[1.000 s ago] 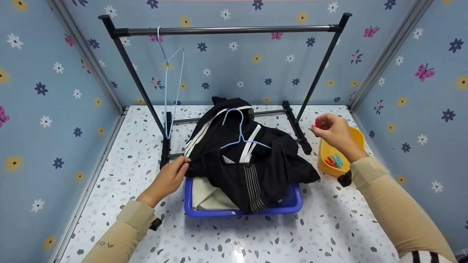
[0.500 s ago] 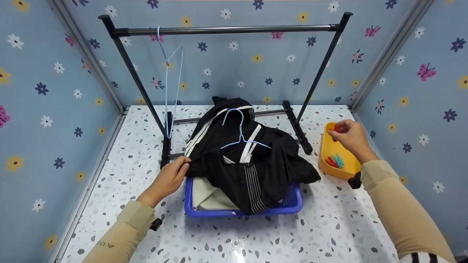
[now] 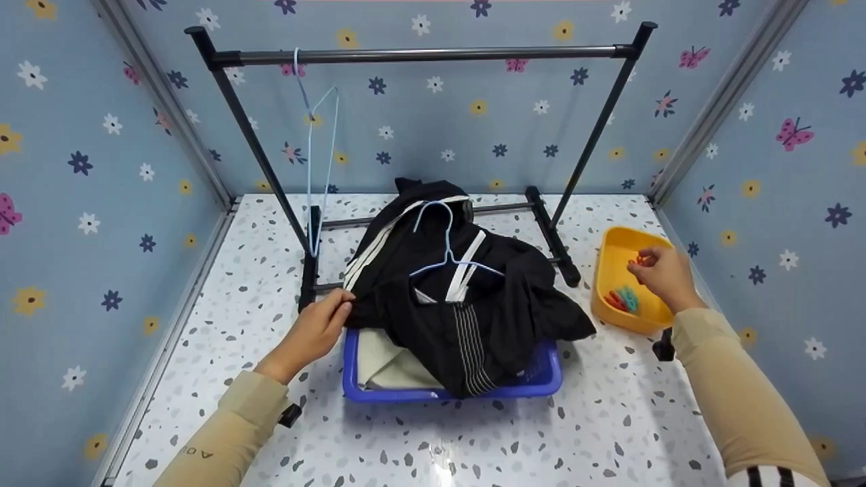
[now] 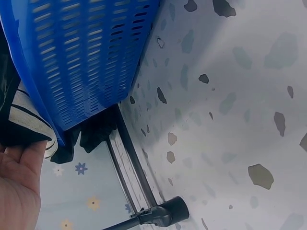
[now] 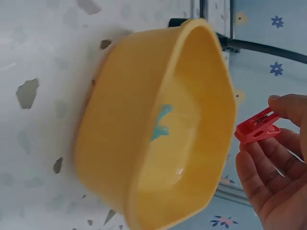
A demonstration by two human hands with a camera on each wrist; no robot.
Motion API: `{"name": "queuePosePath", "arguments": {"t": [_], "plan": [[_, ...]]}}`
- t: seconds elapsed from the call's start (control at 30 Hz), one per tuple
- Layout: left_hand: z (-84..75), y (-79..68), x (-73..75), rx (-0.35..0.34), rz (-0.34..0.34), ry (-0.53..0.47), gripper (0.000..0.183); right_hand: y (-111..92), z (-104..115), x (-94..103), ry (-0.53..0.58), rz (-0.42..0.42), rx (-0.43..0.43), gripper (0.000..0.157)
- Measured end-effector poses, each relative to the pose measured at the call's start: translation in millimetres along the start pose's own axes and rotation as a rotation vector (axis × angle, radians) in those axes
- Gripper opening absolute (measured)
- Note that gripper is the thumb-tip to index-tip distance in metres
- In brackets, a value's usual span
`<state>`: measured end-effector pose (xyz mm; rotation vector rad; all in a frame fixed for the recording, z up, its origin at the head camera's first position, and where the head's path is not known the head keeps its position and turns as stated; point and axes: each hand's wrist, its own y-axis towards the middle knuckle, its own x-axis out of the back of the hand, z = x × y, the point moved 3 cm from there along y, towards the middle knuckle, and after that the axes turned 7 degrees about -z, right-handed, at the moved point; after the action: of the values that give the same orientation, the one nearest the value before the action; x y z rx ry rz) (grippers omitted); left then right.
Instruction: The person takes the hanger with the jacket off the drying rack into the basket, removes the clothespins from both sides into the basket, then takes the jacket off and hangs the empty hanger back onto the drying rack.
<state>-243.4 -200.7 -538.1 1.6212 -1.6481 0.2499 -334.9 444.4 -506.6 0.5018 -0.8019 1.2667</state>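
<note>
My left hand (image 3: 318, 328) pinches the left edge of a black garment (image 3: 433, 338) with white stripes, heaped over a blue basket (image 3: 453, 394). A light blue wire hanger (image 3: 446, 256) lies in the garment's neck opening, hook upward. In the right wrist view, my right hand (image 5: 283, 163) pinches a red clothespin (image 5: 256, 127) between thumb and fingers. That hand is above the yellow tub (image 3: 612, 250), where several red and teal clothespins (image 3: 626, 297) lie at the bottom. The left wrist view shows the left fingers at the cloth beside the basket's slotted wall (image 4: 81, 57).
A black garment rack (image 3: 433, 55) stands behind the basket, its feet on the speckled floor (image 3: 270, 419). Another light blue hanger (image 3: 310, 169) hangs from the bar's left end. Folded pale cloth (image 3: 385, 362) lies in the basket. Flowered walls (image 3: 74, 223) close in the sides and back.
My right hand has moved right and down with the red clothespin, from beside the tub's far left rim to over the tub. The left hand and garment have stayed in place.
</note>
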Motion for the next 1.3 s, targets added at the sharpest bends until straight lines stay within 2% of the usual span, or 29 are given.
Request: {"name": "queuePosePath", "arguments": {"t": [0.1,0.3,0.37,0.43,0.53,0.63,0.7,0.83,1.07,1.3], "plan": [[-0.4,-0.6,-0.2,0.004,0.002,-0.001,0.014,2,-11,-4.0,-0.045,0.033,-0.018,0.057],[-0.9,-0.6,-0.2,0.003,0.000,0.001,0.015,4,-24,-11.0,-0.220,0.070,0.034,0.053],[-0.6,-0.2,-0.5,0.005,-0.001,0.001,0.015,6,-27,-13.5,-0.275,0.094,0.027,0.052],[-0.5,-0.3,-0.8,0.007,0.001,0.001,0.014,14,-38,-17.5,-0.322,0.098,0.034,0.050],[-0.5,-0.2,-1.6,0.008,0.000,-0.002,0.014,15,-44,-19.9,-0.345,0.133,-0.001,0.049],[-1.2,-0.2,-2.1,0.007,-0.002,-0.004,0.014,10,-45,-20.9,-0.359,0.132,0.011,0.049],[-2.0,0.2,-2.0,0.005,-0.001,-0.003,0.015,1,-39,-19.9,-0.362,0.146,0.008,0.051],[-2.2,0.9,-1.1,0.004,0.003,0.000,0.015,-1,-37,-19.4,-0.371,0.143,0.028,0.054],[-2.1,0.5,0.0,-0.010,-0.004,0.003,0.014,-1,-16,-12.2,-0.265,0.159,-0.039,0.061],[-2.8,0.2,0.8,-0.008,0.002,0.000,0.014,3,12,-5.5,-0.245,0.111,0.027,0.060]]}}
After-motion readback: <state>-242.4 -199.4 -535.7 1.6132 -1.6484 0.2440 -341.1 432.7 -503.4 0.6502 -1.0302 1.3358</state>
